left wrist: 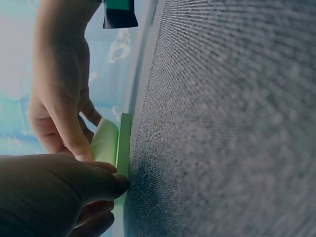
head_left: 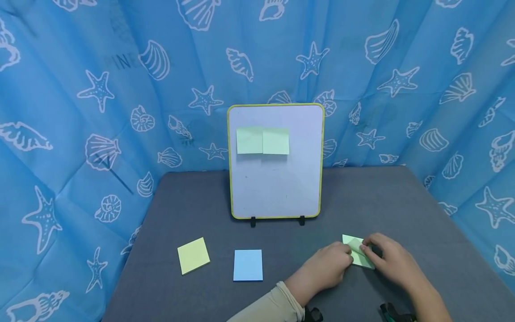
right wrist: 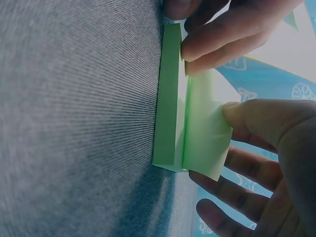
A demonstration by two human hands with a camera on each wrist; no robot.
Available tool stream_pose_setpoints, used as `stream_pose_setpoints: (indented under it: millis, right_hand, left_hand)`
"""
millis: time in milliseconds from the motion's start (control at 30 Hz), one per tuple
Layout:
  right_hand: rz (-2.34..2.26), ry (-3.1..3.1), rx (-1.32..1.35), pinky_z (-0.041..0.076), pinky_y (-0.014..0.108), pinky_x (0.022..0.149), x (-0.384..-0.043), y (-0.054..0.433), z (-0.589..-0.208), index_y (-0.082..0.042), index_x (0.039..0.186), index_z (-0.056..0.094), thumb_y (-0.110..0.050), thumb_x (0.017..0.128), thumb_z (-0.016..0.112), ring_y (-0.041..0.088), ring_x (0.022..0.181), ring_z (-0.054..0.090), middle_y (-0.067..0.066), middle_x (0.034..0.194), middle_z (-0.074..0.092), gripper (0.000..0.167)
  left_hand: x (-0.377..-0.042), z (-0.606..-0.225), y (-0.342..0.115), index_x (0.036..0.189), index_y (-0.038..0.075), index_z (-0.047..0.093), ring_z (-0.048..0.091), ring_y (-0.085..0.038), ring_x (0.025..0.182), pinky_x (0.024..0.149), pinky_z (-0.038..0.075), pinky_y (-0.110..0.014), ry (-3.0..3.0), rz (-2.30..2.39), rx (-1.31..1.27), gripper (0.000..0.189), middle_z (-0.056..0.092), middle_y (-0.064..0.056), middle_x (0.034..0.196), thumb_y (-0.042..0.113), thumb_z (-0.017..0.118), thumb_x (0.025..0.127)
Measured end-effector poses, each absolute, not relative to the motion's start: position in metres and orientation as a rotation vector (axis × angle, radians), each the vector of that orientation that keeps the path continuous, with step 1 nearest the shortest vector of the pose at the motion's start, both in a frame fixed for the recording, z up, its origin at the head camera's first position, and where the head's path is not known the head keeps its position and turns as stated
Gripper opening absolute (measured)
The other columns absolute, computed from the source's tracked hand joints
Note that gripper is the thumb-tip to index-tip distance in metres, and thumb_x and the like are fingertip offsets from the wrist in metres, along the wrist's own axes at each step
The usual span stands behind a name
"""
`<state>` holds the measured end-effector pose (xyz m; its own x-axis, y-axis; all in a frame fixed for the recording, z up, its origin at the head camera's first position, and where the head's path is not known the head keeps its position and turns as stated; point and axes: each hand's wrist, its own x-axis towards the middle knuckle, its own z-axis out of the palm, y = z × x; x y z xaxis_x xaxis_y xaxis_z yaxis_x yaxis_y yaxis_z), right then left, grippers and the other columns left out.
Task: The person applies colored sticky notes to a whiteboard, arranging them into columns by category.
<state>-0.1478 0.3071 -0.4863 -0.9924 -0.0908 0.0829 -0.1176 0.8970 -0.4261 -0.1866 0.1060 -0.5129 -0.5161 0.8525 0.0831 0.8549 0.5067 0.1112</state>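
Note:
On the right of the table lies a pad of green sticky notes (head_left: 364,260), its thick side edge (right wrist: 169,98) plain in the right wrist view. My left hand (head_left: 325,267) grips the pad at its left end, with thumb and fingers on either side in the left wrist view. My right hand (head_left: 396,260) pinches the lifted top sheet (right wrist: 210,123) between thumb and fingers. That sheet curls up from the pad and is still joined along one edge. Two green notes (head_left: 249,140) hang side by side on the upper part of a whiteboard (head_left: 277,188).
The yellow-rimmed whiteboard stands on small black feet (head_left: 253,222) at the back of the grey table (head_left: 193,197). A yellow note pad (head_left: 193,256) and a blue note pad (head_left: 247,265) lie in front of it. A blue shell-patterned curtain (head_left: 120,89) hangs behind and around.

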Motion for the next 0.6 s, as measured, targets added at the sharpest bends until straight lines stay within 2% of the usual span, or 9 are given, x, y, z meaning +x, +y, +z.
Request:
stream_pose_setpoints:
  millis: [200,400,600]
  right_hand:
    - [0.686,-3.001,0.159,0.054,0.043,0.073,-0.1475,0.3078,-0.4866,-0.015,0.102,0.074,-0.022,0.103,0.072,0.024,0.091,0.068,0.002,0.103,0.072,0.007]
    - [0.663,-2.984,0.157,0.054,0.041,0.073,-0.1464,0.3096,-0.4874,-0.016,0.102,0.074,-0.022,0.102,0.073,0.023,0.091,0.069,0.001,0.102,0.072,0.006]
    - [0.654,-2.98,0.147,0.054,0.04,0.073,-0.1465,0.3109,-0.4878,-0.015,0.102,0.075,-0.02,0.101,0.073,0.021,0.09,0.068,0.001,0.102,0.072,0.006]
  left_hand:
    - [-0.1876,-0.5142,0.1082,0.106,0.03,0.077,0.055,0.001,0.086,0.075,0.049,-0.014,-2.695,-0.233,-1.508,0.017,0.067,0.016,0.105,0.02,0.064,0.107]
    - [-0.1865,-0.5161,0.1099,0.103,0.031,0.078,0.05,0.001,0.078,0.066,0.044,-0.016,-2.681,-0.244,-1.462,0.021,0.064,0.016,0.096,0.022,0.06,0.11]
    - [-0.1858,-0.5158,0.112,0.099,0.033,0.078,0.046,-0.002,0.071,0.061,0.038,-0.017,-2.668,-0.22,-1.419,0.022,0.061,0.015,0.088,0.022,0.061,0.109]
